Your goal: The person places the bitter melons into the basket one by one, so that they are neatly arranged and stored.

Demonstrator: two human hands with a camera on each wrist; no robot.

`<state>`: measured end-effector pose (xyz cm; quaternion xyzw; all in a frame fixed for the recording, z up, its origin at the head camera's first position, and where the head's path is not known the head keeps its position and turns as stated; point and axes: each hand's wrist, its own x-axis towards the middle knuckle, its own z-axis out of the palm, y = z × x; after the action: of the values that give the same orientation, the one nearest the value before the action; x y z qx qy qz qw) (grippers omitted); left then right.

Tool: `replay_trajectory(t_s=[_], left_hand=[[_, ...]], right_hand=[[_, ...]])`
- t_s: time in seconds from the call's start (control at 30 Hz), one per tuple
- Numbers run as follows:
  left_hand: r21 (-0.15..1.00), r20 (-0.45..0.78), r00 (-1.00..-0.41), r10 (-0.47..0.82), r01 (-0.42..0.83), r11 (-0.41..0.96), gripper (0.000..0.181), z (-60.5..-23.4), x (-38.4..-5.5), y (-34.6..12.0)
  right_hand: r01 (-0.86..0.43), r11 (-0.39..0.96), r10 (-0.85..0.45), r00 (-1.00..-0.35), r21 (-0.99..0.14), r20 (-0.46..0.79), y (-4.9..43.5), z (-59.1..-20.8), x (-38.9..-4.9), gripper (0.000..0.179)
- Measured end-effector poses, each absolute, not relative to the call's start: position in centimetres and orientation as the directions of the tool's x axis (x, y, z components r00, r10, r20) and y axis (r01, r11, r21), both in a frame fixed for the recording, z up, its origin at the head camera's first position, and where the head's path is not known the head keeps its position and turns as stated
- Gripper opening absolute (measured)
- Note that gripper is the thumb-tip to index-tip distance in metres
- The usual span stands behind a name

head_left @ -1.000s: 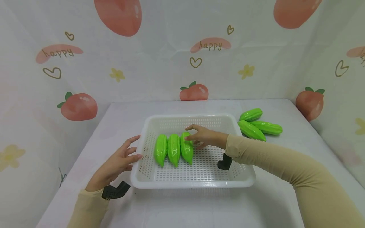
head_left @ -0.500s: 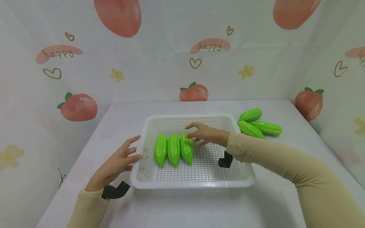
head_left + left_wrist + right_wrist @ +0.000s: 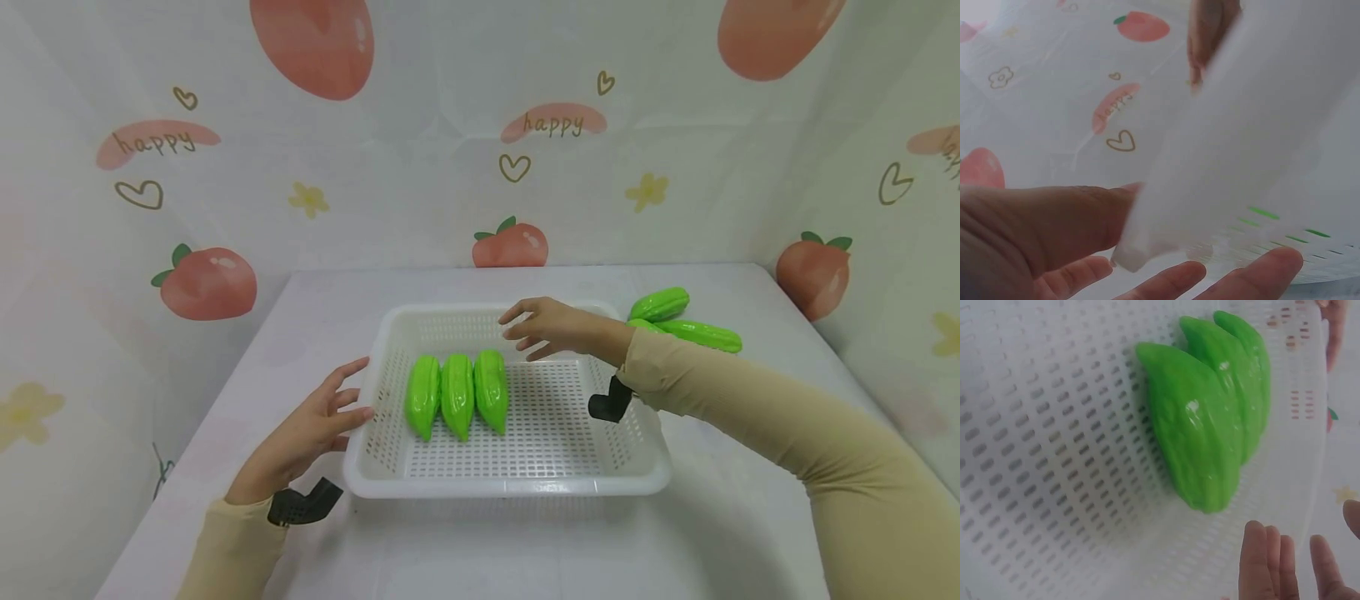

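Note:
Three glossy green, ridged bitter melons (image 3: 457, 396) lie side by side in the left half of a white plastic basket (image 3: 517, 487). My left hand (image 3: 303, 437) is at the basket's left rim, its thumb at the edge and its fingers loosely spread below. In the left wrist view, the fingers (image 3: 1272, 269) show outside the perforated wall, and the rim hides the thumb tip. My right hand (image 3: 558, 327) hovers over the back right of the basket, fingers loosely bent and holding nothing. The right wrist view shows its fingers (image 3: 1261, 562) apart from the nearest melon (image 3: 1194, 425).
Several more green bitter melons (image 3: 705, 335) lie in a small pile on the white table (image 3: 480, 550), right of the basket and partly behind my right sleeve (image 3: 750, 408). A fruit-printed cloth backdrop (image 3: 420, 167) encloses the table at the back and sides.
My right hand has lifted off the rightmost melon in the basket and moved back and to the right. My left hand and the basket have stayed in place.

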<state>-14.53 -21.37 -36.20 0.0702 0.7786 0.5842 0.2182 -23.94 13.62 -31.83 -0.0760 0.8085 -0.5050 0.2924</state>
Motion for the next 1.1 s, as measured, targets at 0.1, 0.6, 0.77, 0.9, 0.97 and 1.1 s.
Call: replay_trajectory(t_s=[0.1,0.6,0.77,0.9,0.97,1.1], left_hand=[[0.94,-0.254,-0.896,0.364,-0.141,0.31,0.082,-36.2,-14.5,-21.4],[0.939,-0.254,-0.897,0.363,-0.138,0.315,0.083,-36.5,-14.5,-21.5],[0.94,-0.254,-0.896,0.364,-0.14,0.311,0.083,-36.4,-14.6,-21.5],[0.942,-0.257,-0.895,0.363,-0.148,0.302,0.084,-36.3,-14.7,-21.5],[0.943,-0.257,-0.895,0.365,-0.149,0.299,0.083,-36.3,-14.7,-21.4],[0.945,-0.255,-0.893,0.371,-0.148,0.293,0.083,-36.4,-14.7,-21.4]], right_hand=[[0.155,0.458,-0.437,-0.818,-0.875,-0.374,14.4,-31.0,-24.1,0.049],[0.083,0.313,-0.455,-0.861,-0.946,-0.227,19.9,-27.9,-23.4,0.043],[0.073,0.211,-0.424,-0.892,-0.975,-0.158,22.7,-27.3,-22.9,0.039],[0.044,0.159,-0.367,-0.925,-0.986,-0.1,24.8,-27.1,-22.5,0.038],[0.037,0.103,-0.341,-0.937,-0.994,-0.07,25.7,-27.2,-22.3,0.036],[0.007,-0.028,-0.292,-0.956,-1.0,0.001,27.3,-27.6,-22.1,0.031]])
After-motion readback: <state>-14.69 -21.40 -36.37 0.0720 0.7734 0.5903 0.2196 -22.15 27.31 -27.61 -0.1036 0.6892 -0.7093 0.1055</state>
